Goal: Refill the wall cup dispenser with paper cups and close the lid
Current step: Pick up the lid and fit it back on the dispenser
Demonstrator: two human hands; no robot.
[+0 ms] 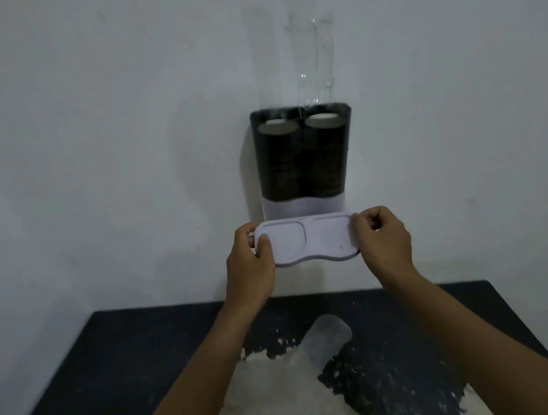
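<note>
A dark twin-tube cup dispenser [304, 158] with a white base hangs on the wall, its top uncovered. White paper cups [278, 124] show in both tube mouths. The white peanut-shaped lid [308, 241] is held in the air in front of the dispenser's base, apart from its top. My left hand [250, 265] pinches the lid's left end, thumb on top. My right hand [382, 242] pinches its right end.
Below the dispenser a dark table [112, 365] with worn, peeling white patches stands against the white wall [83, 127]. A clear plastic sleeve [326, 338] lies on the table between my forearms.
</note>
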